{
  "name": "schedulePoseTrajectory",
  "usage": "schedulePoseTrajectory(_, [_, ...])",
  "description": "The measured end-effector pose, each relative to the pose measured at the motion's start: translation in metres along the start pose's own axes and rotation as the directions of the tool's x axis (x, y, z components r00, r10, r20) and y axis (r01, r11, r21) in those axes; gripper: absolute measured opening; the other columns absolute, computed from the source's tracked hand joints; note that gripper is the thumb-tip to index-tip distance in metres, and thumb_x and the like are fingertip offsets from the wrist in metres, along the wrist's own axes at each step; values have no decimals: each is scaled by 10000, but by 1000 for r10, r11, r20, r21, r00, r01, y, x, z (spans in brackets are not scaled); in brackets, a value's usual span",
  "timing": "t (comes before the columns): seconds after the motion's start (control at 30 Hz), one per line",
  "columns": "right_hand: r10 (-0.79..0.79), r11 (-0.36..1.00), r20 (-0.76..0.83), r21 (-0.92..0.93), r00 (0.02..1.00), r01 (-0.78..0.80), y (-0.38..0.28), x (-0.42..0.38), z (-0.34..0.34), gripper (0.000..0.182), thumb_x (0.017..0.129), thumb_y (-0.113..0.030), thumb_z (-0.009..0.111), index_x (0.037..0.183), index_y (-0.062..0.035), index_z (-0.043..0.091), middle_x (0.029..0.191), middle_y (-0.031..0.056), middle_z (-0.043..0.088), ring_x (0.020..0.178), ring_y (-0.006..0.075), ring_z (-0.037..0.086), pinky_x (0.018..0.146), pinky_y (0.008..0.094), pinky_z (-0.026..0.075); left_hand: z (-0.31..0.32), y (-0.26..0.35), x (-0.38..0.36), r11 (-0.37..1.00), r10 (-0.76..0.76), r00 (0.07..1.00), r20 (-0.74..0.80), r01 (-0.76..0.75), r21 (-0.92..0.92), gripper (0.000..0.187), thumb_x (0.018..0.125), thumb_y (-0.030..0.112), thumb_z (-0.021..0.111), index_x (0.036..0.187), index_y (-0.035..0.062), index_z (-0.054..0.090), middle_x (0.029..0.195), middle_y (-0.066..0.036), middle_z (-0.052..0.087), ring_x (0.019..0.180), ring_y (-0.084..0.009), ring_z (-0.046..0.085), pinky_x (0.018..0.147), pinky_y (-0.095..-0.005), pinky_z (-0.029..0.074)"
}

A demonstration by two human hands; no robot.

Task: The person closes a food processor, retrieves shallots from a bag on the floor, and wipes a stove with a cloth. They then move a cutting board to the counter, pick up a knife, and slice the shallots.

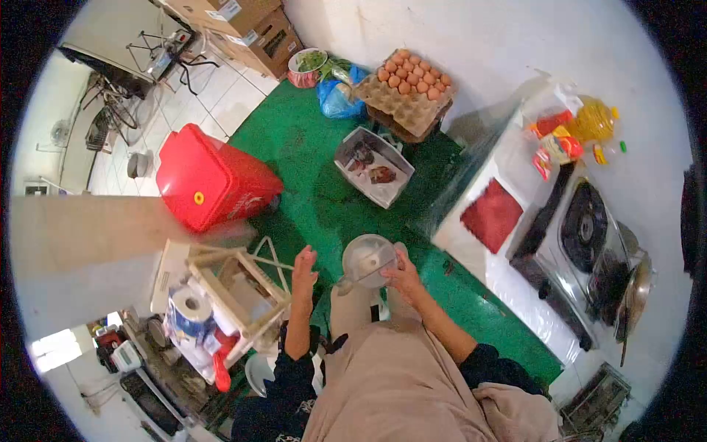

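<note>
One clear plastic container (368,259) is gripped at its rim by the right hand (403,278), held over the green floor mat (309,162). Left hand (303,267) is raised nearby, open, holding nothing. One-hand grip w/ little support: container could be dropped or tipped.

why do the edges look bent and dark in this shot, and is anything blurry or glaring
Head view: fisheye lens curves the floor and stove counter, black vignette rings the frame; left hand looks slightly motion-blurred; the clear container in the right hand shows soft glare; white wall is washed out.
</note>
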State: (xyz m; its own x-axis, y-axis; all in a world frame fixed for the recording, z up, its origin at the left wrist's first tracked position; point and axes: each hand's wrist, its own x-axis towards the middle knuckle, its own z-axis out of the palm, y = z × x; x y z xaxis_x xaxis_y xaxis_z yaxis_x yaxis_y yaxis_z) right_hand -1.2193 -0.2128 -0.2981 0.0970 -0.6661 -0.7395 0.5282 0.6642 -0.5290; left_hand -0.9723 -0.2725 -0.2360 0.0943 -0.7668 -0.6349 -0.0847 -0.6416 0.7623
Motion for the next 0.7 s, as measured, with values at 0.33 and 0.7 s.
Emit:
schedulePoseTrajectory(0.33, [-79,884,-298,420,951,206,-36,161,12,791,728,-117,707,1400,-197,297,1351,103,419,1176,344,487,806,520,519,28,46,284,953,52,991,124,-87,289,505,911,371,591,1292,51,505,1236,-146,567,1154,-258,536,970,-323,396])
schedulePoseTrajectory(0.7, [-195,793,-572,386,797,471,-10,381,-13,836,707,-90,707,1421,-226,295,1350,87,427,1184,329,477,848,523,496,129,-72,568,468,337,771,540,-635,615,292,835,124,531,1104,69,631,997,-261,624,893,-442,607,781,-493,493])
